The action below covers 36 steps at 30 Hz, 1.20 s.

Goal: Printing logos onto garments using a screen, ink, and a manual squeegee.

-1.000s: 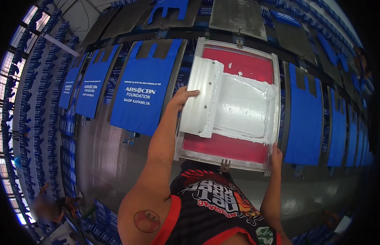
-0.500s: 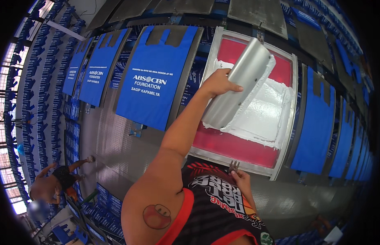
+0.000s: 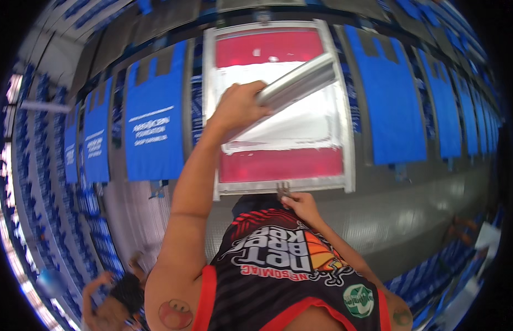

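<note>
My left hand [image 3: 238, 107] is shut on a long metal squeegee [image 3: 298, 83], held tilted above a silk-screen frame [image 3: 348, 143]. The screen's mesh is red with a wide patch of white ink [image 3: 300, 118] across its middle. My right hand [image 3: 301, 205] grips a small metal handle [image 3: 283, 190] at the frame's near edge, close to my chest. The frame lies on a long grey printing table [image 3: 411, 204].
Blue fabric bags lie in a row on the table, printed ones to the left [image 3: 152, 124] and plain ones to the right [image 3: 391, 102]. Another person [image 3: 116, 300] crouches at the lower left. Stacks of blue items [image 3: 88, 220] line the floor.
My left hand has swung the squeegee from lying along the screen's left side to a raised tilt over its top. The view has shifted so the frame sits squarely ahead.
</note>
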{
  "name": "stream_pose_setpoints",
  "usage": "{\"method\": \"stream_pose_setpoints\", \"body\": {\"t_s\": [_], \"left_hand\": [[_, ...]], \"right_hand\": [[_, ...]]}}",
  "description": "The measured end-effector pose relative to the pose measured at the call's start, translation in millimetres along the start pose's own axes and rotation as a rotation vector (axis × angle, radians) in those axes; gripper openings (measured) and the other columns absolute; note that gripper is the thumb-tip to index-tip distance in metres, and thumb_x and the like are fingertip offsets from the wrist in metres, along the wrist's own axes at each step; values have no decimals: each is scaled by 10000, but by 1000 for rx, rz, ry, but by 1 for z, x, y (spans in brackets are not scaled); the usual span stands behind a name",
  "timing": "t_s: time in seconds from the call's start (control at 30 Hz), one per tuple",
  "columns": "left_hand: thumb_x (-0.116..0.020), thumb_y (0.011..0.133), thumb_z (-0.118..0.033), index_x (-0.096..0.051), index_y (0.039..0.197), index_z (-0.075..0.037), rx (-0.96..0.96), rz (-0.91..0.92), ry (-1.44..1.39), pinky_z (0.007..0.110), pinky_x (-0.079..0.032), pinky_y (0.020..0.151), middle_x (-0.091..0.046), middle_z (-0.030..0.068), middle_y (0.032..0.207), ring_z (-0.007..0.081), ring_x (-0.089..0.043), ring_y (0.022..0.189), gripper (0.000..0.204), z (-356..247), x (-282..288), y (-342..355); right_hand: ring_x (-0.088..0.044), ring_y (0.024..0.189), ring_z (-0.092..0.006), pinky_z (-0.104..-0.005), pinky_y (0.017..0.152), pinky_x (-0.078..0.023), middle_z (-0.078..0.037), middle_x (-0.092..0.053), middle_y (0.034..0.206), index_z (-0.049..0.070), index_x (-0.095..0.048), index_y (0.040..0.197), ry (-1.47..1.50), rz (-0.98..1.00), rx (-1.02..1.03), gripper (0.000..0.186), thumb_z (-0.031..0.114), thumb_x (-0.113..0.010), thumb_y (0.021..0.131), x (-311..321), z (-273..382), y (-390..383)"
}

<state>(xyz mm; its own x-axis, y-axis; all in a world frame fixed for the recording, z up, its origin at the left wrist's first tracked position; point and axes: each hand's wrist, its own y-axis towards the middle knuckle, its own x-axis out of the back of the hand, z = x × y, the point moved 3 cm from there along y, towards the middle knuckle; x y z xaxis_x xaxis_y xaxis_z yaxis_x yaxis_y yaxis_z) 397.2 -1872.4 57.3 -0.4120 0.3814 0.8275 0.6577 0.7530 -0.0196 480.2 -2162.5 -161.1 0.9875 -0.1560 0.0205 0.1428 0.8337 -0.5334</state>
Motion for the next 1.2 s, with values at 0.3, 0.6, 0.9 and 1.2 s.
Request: {"method": "stream_pose_setpoints", "body": {"t_s": [0.3, 0.6, 0.9, 1.2], "left_hand": [[-741, 701, -244, -641, 1056, -188, -108, 260, 352, 445, -509, 705, -684, 122, 813, 338, -652, 793, 372, -9, -83, -38], [-718, 667, -165, -618, 850, -101, 88, 90, 576, 550, -425, 884, -637, 128, 700, 296, -646, 753, 217, 36, -56, -80], [-609, 720, -111, -622, 771, -70, -81, -193, 573, 522, -321, 1016, -642, 146, 680, 307, -654, 680, 67, 144, -43, 35], [-587, 647, -37, -622, 744, -83, 7, 2, 369, 509, -332, 1043, -631, 151, 653, 286, -655, 718, 112, 92, -79, -99]], "right_hand": [[-632, 685, -246, -364, 650, -499, -111, -658, 765, 32, -650, 1071, -111, 153, 275, 408, 285, -750, 766, 79, 137, -27], [-649, 679, -293, -427, 574, -512, -114, -631, 698, 89, -571, 741, -1407, -72, 596, 142, 118, -698, 685, 116, 180, 81], [-670, 659, -272, -406, 548, -524, -85, -673, 721, 147, -671, 852, -1450, -436, 654, 119, 156, -582, 773, 129, 235, 210], [-650, 666, -280, -427, 608, -515, -92, -654, 711, 134, -638, 790, -1322, -293, 574, 82, 114, -569, 750, 117, 166, 103]]}}
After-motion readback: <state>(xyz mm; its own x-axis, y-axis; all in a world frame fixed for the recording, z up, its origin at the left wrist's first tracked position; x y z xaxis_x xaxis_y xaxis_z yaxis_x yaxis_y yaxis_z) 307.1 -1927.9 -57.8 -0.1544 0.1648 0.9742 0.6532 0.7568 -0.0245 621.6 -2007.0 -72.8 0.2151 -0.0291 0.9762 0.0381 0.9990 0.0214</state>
